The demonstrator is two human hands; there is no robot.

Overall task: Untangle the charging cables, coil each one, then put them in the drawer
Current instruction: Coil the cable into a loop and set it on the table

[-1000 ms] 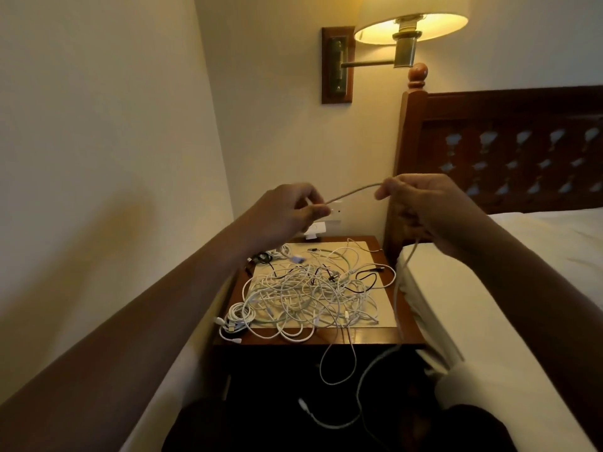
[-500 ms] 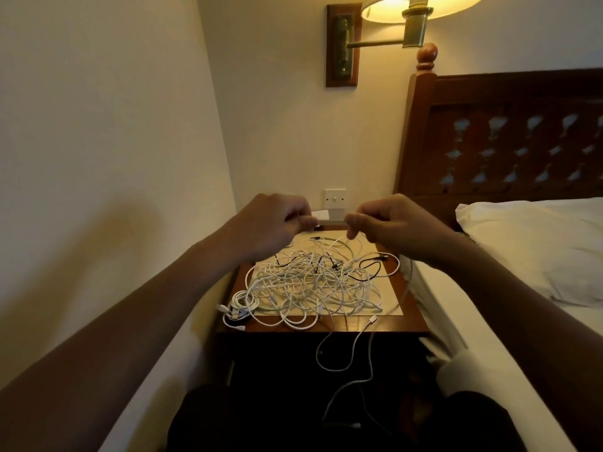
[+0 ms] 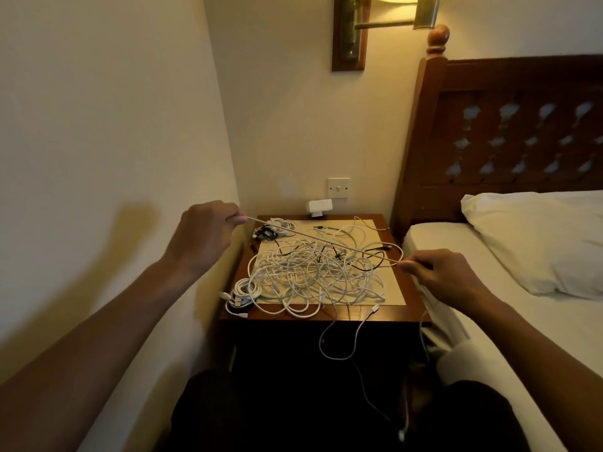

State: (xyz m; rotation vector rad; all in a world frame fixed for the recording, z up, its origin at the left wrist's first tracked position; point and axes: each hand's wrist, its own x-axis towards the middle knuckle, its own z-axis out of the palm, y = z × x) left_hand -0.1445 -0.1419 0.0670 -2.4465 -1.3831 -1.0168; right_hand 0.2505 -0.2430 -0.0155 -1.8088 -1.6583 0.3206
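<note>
Pinched in the right hand just right of the tangled heap of white and black charging cables on the dark wooden counter: one thin white cable. Stretched taut above the heap; pinched again in the left hand, left of the heap. Untangling step, seemingly. Next: lifting clear, then coiling.

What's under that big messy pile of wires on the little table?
A pale mat lies under the cable pile, on the wooden nightstand. The mat's bare edges show around the tangle. Anything beneath the thick middle is covered by cables.
</note>
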